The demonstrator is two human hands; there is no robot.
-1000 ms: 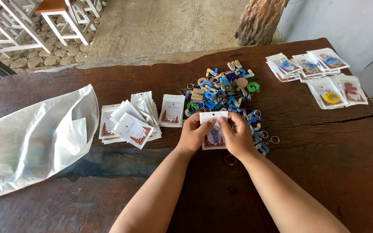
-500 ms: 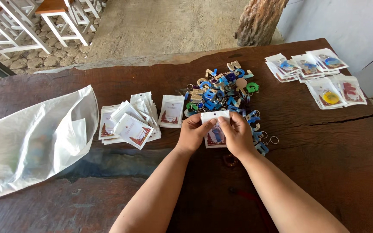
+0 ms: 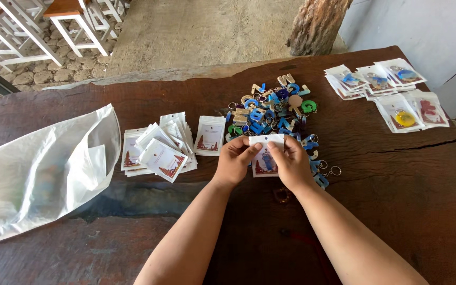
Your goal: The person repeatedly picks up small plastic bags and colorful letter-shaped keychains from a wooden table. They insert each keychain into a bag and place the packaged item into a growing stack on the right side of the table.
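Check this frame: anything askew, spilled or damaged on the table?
Nothing spilled. The dark wooden table has a long crack running toward its right edge. The stack of empty packets is fanned unevenly. Both hands, left hand and right hand, hold one small packet squarely.

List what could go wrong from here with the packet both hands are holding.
1. The small white packet is pinched at its top edge by the left hand and right hand; an uneven grip could crease it or leave the top badly closed.
2. The hands work right beside the pile of letter keychains, so a sleeve-free forearm sweep could still scatter them.
3. A loose keychain near the right wrist may get knocked aside.
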